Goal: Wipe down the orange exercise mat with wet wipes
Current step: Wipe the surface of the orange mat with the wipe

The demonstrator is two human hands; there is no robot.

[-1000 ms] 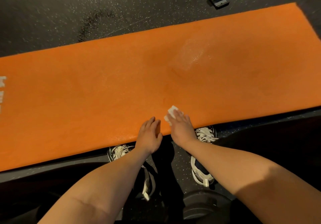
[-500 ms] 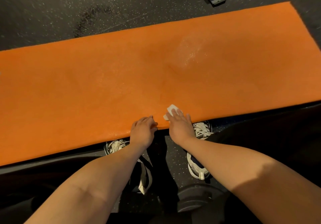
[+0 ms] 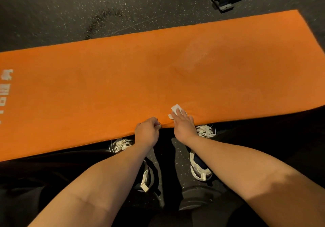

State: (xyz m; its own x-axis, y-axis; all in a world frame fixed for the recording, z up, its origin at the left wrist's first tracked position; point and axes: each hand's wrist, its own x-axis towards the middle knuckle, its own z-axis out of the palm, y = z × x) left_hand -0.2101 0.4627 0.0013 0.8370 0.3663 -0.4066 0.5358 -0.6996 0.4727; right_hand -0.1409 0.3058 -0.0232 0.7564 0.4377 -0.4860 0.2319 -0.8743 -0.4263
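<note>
Mat (image 3: pixel 123 85) is lying flat on floor (image 3: pixel 70 6), probably soft, light. Left hand (image 3: pixel 146 132) is pinching its near edge, likely best hold; right hand (image 3: pixel 183 125), fingers flat, is pressing wipe (image 3: pixel 175 107) down.

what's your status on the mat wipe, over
Left hand pinches near edge of orange mat. Right hand flat, pressing wet wipe on mat by that edge. Shoes just off the near edge.
</note>
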